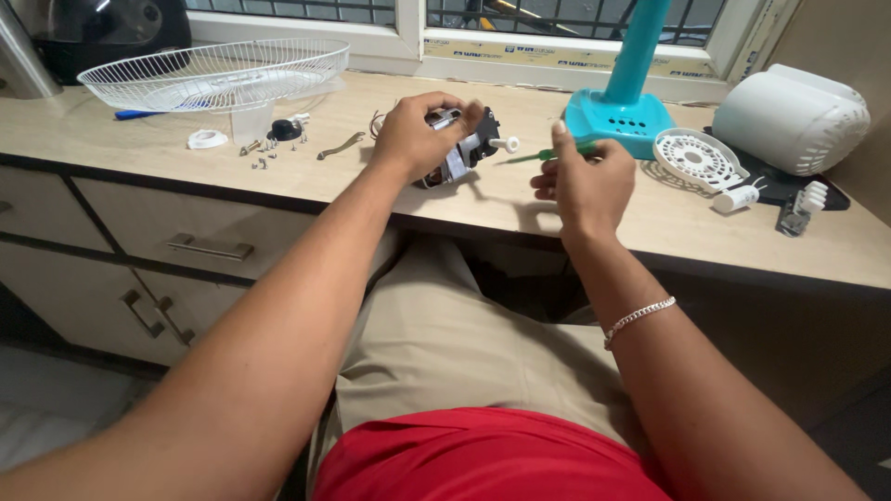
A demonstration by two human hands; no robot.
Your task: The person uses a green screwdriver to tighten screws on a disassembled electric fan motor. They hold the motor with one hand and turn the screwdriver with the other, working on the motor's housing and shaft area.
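My left hand (415, 136) grips a small fan motor (464, 148), black and metal with a white shaft tip, tilted on the beige countertop (353, 181). My right hand (580, 181) holds a green-handled screwdriver (548, 155) whose thin tip points left toward the motor. The two hands are a short gap apart near the counter's front edge.
A white wire fan guard (218, 72) lies at the back left, with loose screws (264, 156), a black knob (285, 131) and a white ring (206, 139) near it. A teal fan stand base (620, 116), white vented cover (698, 158) and white housing (791, 116) sit right. Drawers (186, 241) are below.
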